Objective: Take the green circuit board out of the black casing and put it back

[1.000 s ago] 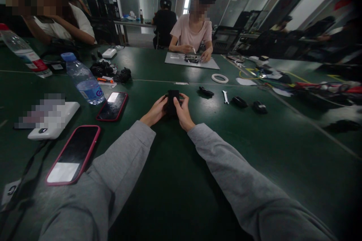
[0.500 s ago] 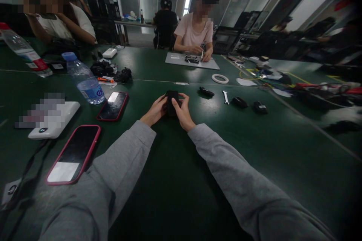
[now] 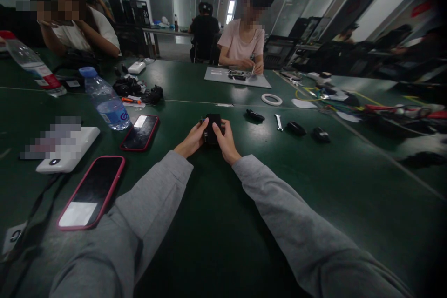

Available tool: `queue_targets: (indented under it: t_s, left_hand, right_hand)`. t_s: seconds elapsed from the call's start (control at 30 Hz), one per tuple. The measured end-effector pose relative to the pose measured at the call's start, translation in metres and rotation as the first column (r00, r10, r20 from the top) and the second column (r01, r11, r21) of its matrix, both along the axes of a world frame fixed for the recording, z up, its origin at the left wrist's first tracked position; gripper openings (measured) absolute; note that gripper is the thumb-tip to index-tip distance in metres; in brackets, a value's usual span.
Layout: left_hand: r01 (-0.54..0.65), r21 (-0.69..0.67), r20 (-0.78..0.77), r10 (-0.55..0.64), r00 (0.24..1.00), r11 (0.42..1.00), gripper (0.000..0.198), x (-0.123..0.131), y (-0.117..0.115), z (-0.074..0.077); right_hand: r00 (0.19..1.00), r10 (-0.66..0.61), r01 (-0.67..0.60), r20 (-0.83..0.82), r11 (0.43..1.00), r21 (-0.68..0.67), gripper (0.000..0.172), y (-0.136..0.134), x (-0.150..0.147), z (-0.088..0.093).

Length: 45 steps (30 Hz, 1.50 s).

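A small black box-shaped object [image 3: 212, 134] is held between my two hands, just over the green table [image 3: 216, 223]; its exact kind cannot be made out. My left hand [image 3: 193, 139] is closed on its left side, the thumb near the top edge. On the other side my right hand [image 3: 226, 141] grips it, with the thumb lying across its upper face. Some small metallic detail shows along the object's left side. The fingers beneath it are mostly hidden. To the right lie a black part [image 3: 255, 115], a small wrench [image 3: 278, 122] and two more black pieces [image 3: 296, 128].
Two phones in red cases [image 3: 91, 193], a white power bank [image 3: 71, 149] with a cord and two water bottles [image 3: 108, 104] are on the left. A white tape ring [image 3: 271, 99] and a wire clutter [image 3: 331, 93] lie right. Across sits a person [image 3: 242, 44] at a grey board [image 3: 216, 74].
The black object has turned slightly in my hands, so more of its left side with the metallic detail shows. My left thumb has shifted a little. The person opposite has moved their hands slightly.
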<state>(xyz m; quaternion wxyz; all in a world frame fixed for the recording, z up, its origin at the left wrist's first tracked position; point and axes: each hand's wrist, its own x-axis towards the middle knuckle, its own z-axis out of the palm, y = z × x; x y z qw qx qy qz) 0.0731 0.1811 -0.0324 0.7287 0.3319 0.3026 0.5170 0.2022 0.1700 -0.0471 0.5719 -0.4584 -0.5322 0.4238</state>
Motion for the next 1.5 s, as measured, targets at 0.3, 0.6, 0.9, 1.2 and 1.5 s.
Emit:
queue_targets:
  t_s: [0.3, 0.6, 0.9, 1.2, 1.5]
  left_hand:
    - [-0.091, -0.067, -0.007, 0.091, 0.996, 0.994, 0.031, -0.001, 0.005, -0.002]
    - [-0.223, -0.102, 0.05, 0.229, 0.972, 0.969, 0.023, -0.002, 0.001, 0.004]
    - [-0.243, -0.165, 0.233, 0.277, 0.932, 0.956, 0.034, -0.038, 0.003, 0.008]
    - [-0.081, -0.256, 0.355, 0.172, 0.919, 0.963, 0.046, -0.055, -0.002, 0.015]
    - [-0.049, -0.238, 0.34, 0.131, 0.931, 0.97, 0.042, -0.054, -0.003, 0.019]
  right_hand:
    - [0.997, -0.012, 0.01, 0.078, 1.0, 0.026, 0.077, -0.003, -0.005, 0.007]
    - [0.987, -0.13, 0.115, 0.099, 0.983, 0.145, 0.084, -0.001, -0.004, 0.001]
    - [0.975, -0.213, 0.208, -0.059, 0.975, -0.081, 0.08, -0.011, 0.022, 0.008]
    - [0.98, -0.158, 0.159, 0.124, 0.987, 0.003, 0.065, -0.013, 0.05, -0.007]
    - [0.969, -0.078, 0.075, 0.235, 0.997, 0.025, 0.054, -0.016, 0.045, -0.001]
